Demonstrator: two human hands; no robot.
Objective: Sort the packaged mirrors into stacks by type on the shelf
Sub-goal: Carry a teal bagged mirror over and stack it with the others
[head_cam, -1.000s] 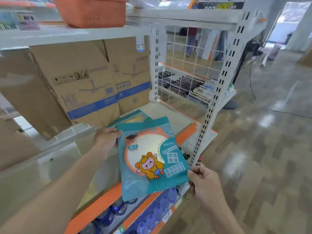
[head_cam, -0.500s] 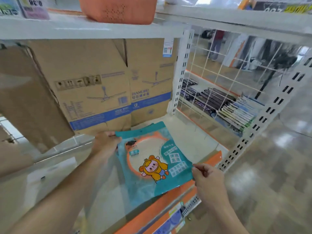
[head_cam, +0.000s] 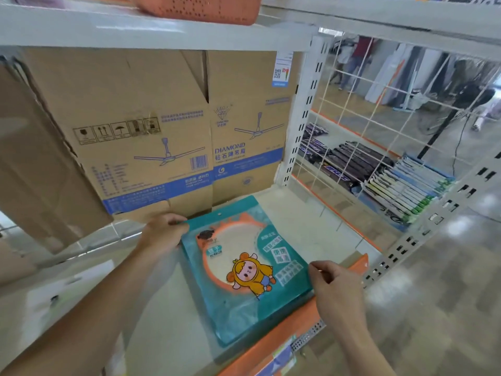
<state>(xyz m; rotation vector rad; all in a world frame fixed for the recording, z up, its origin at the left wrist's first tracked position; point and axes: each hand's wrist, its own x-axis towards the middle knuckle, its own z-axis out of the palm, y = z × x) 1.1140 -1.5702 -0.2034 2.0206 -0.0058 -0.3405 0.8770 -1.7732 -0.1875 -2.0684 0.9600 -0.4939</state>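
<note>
Just lowered onto the shelf (head_cam: 168, 321), the mirror pack (head_cam: 244, 267) seems placed, left hand (head_cam: 162, 232) pinching its ten-o'clock corner, right hand (head_cam: 336, 289) its three-o'clock edge.

Overhead: a white metal shelf board (head_cam: 135, 31) runs just above your view, with an orange perforated plastic basket (head_cam: 195, 9) standing on it.
Back of your bay: two brown cardboard boxes with a blue band and a ceiling-fan drawing (head_cam: 141, 126) stand side by side, touching.
Your right: a white slotted metal upright (head_cam: 303, 112) and a white wire grid panel (head_cam: 379, 118).
Through the grid: rows of dark flat packs (head_cam: 352, 164) beside pale upright packs (head_cam: 406, 191).
Front edge: an orange plastic price rail (head_cam: 271, 346).
Floor: a glossy grey-brown floor (head_cam: 433, 308) throws back soft light patches.
</note>
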